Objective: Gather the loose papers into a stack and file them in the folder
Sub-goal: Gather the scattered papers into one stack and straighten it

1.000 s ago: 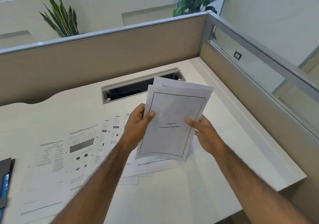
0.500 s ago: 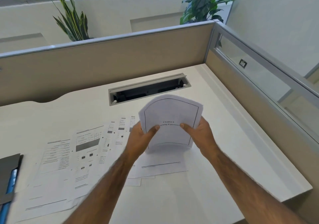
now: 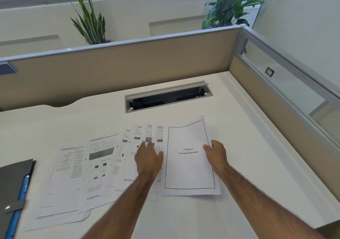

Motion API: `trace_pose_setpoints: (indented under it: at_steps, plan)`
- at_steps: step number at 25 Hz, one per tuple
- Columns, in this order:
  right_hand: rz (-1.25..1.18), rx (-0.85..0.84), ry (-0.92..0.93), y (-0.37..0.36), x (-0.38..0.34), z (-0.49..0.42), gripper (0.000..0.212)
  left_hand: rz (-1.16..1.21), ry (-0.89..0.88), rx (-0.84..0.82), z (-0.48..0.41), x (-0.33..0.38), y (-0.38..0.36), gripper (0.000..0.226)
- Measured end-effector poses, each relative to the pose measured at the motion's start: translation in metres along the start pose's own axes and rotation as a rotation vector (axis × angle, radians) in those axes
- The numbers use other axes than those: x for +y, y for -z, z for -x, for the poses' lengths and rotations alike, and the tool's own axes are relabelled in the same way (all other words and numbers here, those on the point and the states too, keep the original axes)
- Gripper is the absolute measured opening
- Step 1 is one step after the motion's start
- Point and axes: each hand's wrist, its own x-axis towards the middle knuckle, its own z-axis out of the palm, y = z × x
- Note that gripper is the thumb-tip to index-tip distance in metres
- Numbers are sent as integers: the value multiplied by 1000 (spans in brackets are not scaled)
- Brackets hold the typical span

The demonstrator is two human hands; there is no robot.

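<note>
A small stack of papers (image 3: 189, 167), topped by a bordered page reading "Chapter 6 Learning Experience", lies on the white desk (image 3: 184, 216). My right hand (image 3: 217, 154) grips its right edge, thumb on top. My left hand (image 3: 148, 157) is off the stack, fingers spread flat over the loose papers (image 3: 103, 165) fanned out to the left. Those sheets carry tables and grey blocks and overlap each other. A dark grey folder (image 3: 12, 183) with a blue edge lies at the far left, cut off by the frame.
A grey cable tray opening (image 3: 168, 99) is sunk into the desk behind the papers. Beige partition walls (image 3: 128, 69) close the back and right sides, with glass on the right. Two potted plants (image 3: 90, 23) stand behind the partition.
The stack, held up in both hands before, has come down flat onto the desk. My left hand has let go and moved left onto the loose sheets. My right hand still holds the stack.
</note>
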Motion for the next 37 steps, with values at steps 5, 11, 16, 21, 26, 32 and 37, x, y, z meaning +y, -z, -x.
trace_pose_setpoints:
  at_steps: [5, 11, 16, 21, 26, 32, 37]
  plan:
    - [-54, 19, -106, -10, 7, -13, 7, -49, 111, 25, -11, -22, 0, 75]
    - [-92, 2, -107, -35, -2, -13, 16, 98, 102, 55, -21, -19, 7, 73]
    - [-80, -25, -93, -57, -9, -6, 22, 417, 127, 48, -31, -22, 11, 64]
    - [-48, -152, -52, -64, -13, 2, 28, 692, 137, -76, -33, -27, 13, 27]
    - [-197, -170, -65, -32, -24, -2, 49, 873, 34, -192, -25, -14, 29, 25]
    - [-476, -343, -153, 3, -36, 9, 38, 1014, -88, -345, -6, 16, 46, 19]
    - [-523, -198, 88, 23, -66, 30, 34, 1023, -243, -293, 12, 40, 71, 19]
